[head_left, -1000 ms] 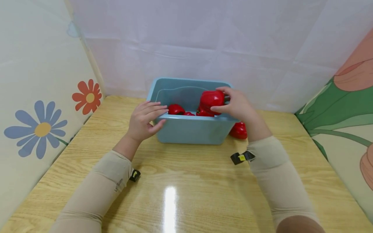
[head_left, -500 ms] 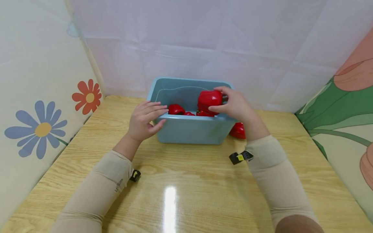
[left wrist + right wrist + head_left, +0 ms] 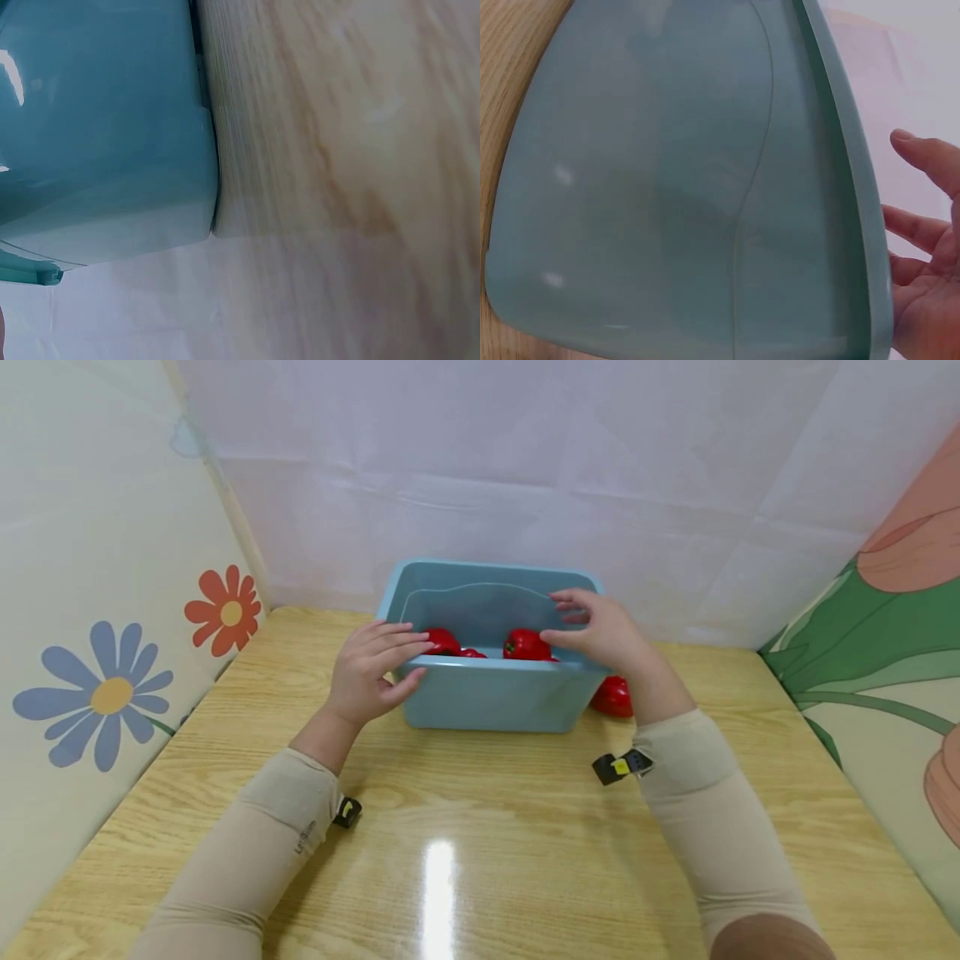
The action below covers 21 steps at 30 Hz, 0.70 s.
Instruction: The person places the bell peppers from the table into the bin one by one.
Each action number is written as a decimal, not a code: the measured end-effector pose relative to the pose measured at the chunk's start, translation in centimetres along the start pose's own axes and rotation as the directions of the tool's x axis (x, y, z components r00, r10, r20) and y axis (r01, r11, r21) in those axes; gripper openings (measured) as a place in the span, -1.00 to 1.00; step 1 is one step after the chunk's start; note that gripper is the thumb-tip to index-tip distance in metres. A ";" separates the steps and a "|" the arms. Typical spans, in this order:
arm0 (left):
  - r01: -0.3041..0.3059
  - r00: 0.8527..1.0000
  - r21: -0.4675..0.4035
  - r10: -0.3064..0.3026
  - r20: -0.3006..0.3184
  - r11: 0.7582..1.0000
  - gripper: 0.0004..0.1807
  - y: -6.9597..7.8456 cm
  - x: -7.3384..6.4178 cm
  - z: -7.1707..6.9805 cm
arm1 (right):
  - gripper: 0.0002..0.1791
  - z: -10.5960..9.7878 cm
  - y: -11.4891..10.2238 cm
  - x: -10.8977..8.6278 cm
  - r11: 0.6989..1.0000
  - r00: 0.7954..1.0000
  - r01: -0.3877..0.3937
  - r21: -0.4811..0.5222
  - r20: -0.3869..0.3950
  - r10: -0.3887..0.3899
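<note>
A blue-green plastic bin (image 3: 491, 697) stands on the wooden table, with several red bell peppers (image 3: 527, 644) lying inside; its front wall hides their lower parts. My left hand (image 3: 371, 670) rests on the bin's front left rim, fingers straight. Over the right end of the bin is my right hand (image 3: 607, 631), its thumb and fingers spread apart and holding nothing. In the right wrist view, the spread fingers (image 3: 922, 229) appear beyond the bin's rim. Another red bell pepper (image 3: 613, 697) lies on the table beside the bin's right end, partly behind my right wrist.
The wooden table (image 3: 510, 827) extends in front of the bin. A white cloth backdrop (image 3: 480, 468) hangs right behind it. Flower-printed panels (image 3: 112, 610) border the table at left and right.
My right hand has let go of a red bell pepper, which has dropped into the bin. The peppers inside have shifted slightly. The left hand stays on the rim.
</note>
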<state>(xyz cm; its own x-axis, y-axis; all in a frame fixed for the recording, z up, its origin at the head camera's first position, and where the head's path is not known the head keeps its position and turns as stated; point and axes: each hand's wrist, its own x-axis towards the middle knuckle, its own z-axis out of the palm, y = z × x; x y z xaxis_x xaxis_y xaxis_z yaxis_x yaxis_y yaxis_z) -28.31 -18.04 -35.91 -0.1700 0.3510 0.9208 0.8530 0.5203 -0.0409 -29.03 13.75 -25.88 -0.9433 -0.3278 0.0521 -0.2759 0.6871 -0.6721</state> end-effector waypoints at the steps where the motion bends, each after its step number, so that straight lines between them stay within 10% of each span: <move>1: 0.000 1.000 0.000 0.000 0.001 1.000 -0.64 0.0 0.0 0.0 | -0.28 0.0 0.1 0.0 1.000 1.000 -0.002 -0.003 0.001 0.002; 21: -0.004 1.000 0.002 0.004 -0.003 1.000 -0.64 0.0 0.0 0.0 | -0.32 -0.8 1.1 -0.5 0.999 0.999 -0.017 0.031 -0.039 0.019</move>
<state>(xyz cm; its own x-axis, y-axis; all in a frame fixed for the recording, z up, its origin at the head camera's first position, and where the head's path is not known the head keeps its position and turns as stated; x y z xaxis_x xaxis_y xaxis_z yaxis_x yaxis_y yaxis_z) -28.34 -18.03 -35.93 -0.1646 0.3506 0.9220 0.8528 0.5203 -0.0456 -29.04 15.21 -26.02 -0.9547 -0.2897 0.0682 -0.2537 0.6724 -0.6954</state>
